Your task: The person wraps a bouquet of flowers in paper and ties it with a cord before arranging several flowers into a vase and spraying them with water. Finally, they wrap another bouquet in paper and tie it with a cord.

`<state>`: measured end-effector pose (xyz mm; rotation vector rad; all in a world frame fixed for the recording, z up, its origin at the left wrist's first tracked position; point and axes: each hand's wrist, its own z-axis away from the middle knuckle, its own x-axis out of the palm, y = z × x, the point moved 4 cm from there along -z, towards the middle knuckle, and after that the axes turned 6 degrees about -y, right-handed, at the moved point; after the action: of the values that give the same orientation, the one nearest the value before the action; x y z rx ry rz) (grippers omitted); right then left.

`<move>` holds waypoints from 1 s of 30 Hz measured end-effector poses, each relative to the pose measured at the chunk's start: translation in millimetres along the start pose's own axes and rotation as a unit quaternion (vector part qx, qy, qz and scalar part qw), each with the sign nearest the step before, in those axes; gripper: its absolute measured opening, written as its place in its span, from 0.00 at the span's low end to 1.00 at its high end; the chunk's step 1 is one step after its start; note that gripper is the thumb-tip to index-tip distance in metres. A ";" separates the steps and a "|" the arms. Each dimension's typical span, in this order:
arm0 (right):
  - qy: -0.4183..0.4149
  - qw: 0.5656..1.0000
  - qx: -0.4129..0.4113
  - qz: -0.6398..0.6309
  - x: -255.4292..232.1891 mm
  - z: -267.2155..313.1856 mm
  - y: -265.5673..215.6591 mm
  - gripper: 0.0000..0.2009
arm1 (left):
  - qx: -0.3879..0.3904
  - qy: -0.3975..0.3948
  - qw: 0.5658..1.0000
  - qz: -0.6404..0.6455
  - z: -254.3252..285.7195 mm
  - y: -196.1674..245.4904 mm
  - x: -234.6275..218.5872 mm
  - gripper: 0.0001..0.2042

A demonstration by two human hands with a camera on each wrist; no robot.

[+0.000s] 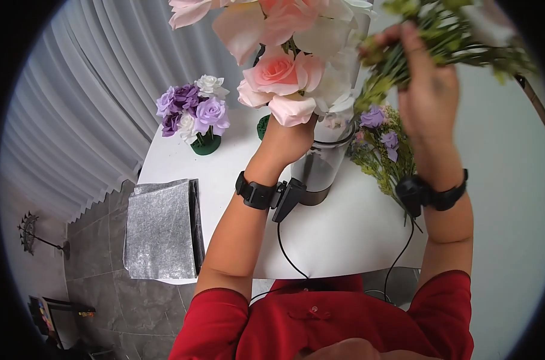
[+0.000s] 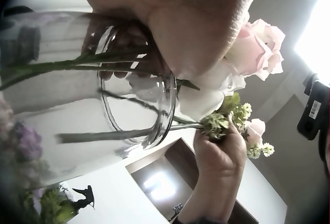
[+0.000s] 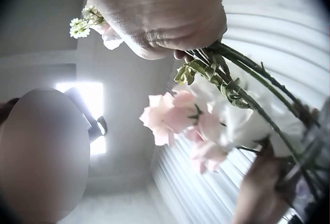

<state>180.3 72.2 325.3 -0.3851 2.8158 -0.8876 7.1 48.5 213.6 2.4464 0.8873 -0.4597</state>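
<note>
A clear glass vase (image 1: 318,174) stands on the white table, with large pink roses (image 1: 278,75) and white blooms over its mouth. My left hand (image 1: 287,143) grips the vase near its rim; its fingers are partly hidden by the petals and show through the glass in the left wrist view. Green stems (image 2: 105,134) run inside the vase. To the right and higher, my right hand (image 1: 429,99) holds a bunch of leafy flower stems (image 1: 443,45). Small white flowers (image 3: 80,27) and a pale pink bloom top that bunch in the right wrist view.
Purple and white roses (image 1: 194,108) stand in a green base (image 1: 206,144) at the table's back left. Folded silvery-grey sheets (image 1: 160,231) lie at the left edge. Lilac flowers with greenery (image 1: 377,162) lie right of the vase. Cables (image 1: 284,252) hang from both wrist cameras.
</note>
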 end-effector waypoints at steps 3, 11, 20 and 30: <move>-0.053 0.991 0.099 0.074 21.7 27.4 29.1 0.12 | -0.058 -0.049 0.997 0.018 0.0 -5.2 0.7 0.03; -0.045 0.955 0.285 -0.066 33.7 48.2 59.8 0.12 | -0.032 -0.013 0.999 0.031 -2.1 4.0 -2.6 0.07; -0.213 0.945 0.135 0.207 20.0 76.5 87.8 0.11 | -0.036 -0.040 0.999 -0.005 1.3 -0.6 2.0 0.04; -0.006 0.959 0.175 -0.222 -5.2 36.1 52.8 0.15 | -0.123 -0.123 0.975 0.140 4.8 -14.0 6.8 0.16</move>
<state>183.4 96.0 265.8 -0.9810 2.5201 -1.4298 2.1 58.5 201.9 2.1833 0.4583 -0.5021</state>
